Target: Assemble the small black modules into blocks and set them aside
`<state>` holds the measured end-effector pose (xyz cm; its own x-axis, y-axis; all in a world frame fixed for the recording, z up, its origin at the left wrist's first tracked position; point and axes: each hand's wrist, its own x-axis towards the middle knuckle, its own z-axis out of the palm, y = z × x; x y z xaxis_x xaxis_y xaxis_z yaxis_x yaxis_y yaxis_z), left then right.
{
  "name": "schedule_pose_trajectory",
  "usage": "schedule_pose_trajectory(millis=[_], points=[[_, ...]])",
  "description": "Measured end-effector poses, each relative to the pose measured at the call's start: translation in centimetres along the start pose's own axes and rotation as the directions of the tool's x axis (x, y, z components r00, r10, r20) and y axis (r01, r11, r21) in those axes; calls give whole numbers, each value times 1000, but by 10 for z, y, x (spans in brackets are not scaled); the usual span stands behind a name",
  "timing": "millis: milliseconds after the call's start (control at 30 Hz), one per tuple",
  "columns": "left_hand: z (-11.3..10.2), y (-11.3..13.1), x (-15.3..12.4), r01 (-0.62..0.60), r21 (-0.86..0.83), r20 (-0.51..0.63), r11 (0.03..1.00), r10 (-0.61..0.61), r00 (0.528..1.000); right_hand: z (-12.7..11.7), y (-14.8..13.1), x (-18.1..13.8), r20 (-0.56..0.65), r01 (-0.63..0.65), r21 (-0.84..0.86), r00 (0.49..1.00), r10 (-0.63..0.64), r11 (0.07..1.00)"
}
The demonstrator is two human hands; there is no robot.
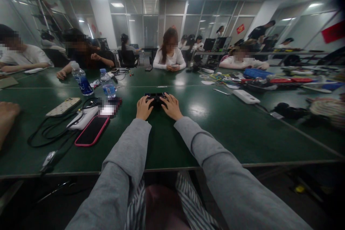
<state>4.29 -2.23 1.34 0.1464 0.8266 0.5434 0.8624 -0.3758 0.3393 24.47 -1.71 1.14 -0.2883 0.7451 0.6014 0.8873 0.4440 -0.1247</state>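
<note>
With fingers spread, unclear if gripping, on black device between equally near left hand and right hand, long axis nine-to-three o'clock

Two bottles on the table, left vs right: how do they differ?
Label: the left bottle wears a dark blue wrap with white marks; the right bottle has a lighter blue label.
Cap: the left bottle's is pale, the right bottle's blue.
Size: the left bottle looks taller and wider than the right bottle.
Shared: both are see-through above the label and stand on the green table.
</note>
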Motion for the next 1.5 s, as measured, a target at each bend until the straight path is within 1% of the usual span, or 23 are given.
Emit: schedule_pose_trajectory(millis=[67, 233, 300, 433, 500, 733, 933, 1033, 1133, 1233, 1367, 1500], points=[[0, 2, -1, 0, 7, 8, 1000, 0, 1000, 1, 0, 0, 30, 1, 12, 1000, -1, 1000], [-1, 1, -2, 132, -2, -45, 991, -132, 990, 3, 1, 0, 42, -3, 40, 999, 2, 999], [-1, 1, -2, 110, -7, -46, 994, -110, 993, 4, 2, 0, 43, 10, 31, 999, -12, 999], [0, 2, -3, -24, 11, 29, 1000, 23, 999, 5, 2, 0, 19, -11, 30, 1000, 11, 999], [0, 3, -3, -43, 25, 45, 999, 42, 998, 6, 3, 0, 17, -20, 35, 1000, 20, 999], [-1, 3, -2, -22, 12, 45, 1000, 21, 999, 9, 5, 1, 14, -31, 52, 999, 30, 998], [-1, 4, -2, -8, -3, 40, 1000, 8, 999, 5, 2, 0, 19, -28, 68, 999, 27, 997], [0, 3, -1, 65, -8, -1, 998, -65, 998, 5, 3, 0, -6, -61, 83, 998, 61, 995], [1, -1, 1, 156, -25, -34, 987, -157, 987, 10, 9, 2, -49, -137, 120, 988, 143, 983], [3, -6, 2, 205, -69, -10, 976, -206, 978, 18, 17, 4, -24, -179, 178, 982, 186, 968], [4, -7, 2, 175, -166, 59, 971, -167, 984, 24, 23, 6, 9, -127, 236, 992, 128, 963], [4, -5, 1, 154, -198, 68, 968, -144, 987, 23, 23, 6, -16, -98, 241, 994, 105, 966]])
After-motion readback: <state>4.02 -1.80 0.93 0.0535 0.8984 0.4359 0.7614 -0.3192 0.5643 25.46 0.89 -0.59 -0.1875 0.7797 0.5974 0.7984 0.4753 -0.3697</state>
